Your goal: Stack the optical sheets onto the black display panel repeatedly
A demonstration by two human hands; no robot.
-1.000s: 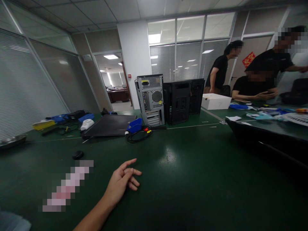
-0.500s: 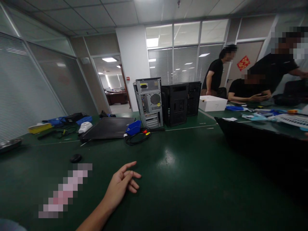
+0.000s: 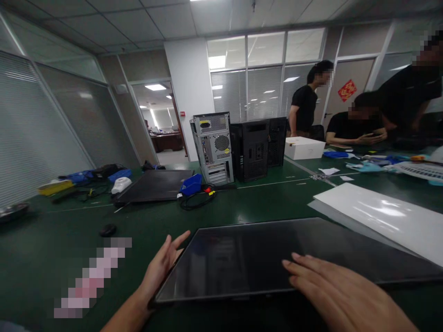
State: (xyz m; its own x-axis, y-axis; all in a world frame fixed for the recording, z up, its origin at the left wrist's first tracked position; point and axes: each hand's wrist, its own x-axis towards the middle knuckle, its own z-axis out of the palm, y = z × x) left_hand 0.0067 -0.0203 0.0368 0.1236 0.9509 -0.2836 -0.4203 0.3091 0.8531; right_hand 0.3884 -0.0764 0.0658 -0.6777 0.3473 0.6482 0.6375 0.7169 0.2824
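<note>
A flat black screen panel [image 3: 242,258] with a thin frame lies face up, low over the green table, in front of me. My left hand [image 3: 162,260] is at its left edge, fingers spread, with some fingers hidden behind the edge. My right hand [image 3: 332,290] stretches out flat over the near right part of the panel, its fingertips on or just above the dark surface. Whether the panel rests fully on the table I cannot tell.
A glossy white sheet [image 3: 384,212] lies right of the panel. Farther back stand computer cases [image 3: 216,147], a white box [image 3: 304,147] and a second flat black panel [image 3: 155,184]. A small black round object [image 3: 108,230] sits at left. People are across the table.
The black panel has come from the right, where it stood tilted, to lie in front of me. My right hand has come into view over it. The white sheet is now uncovered.
</note>
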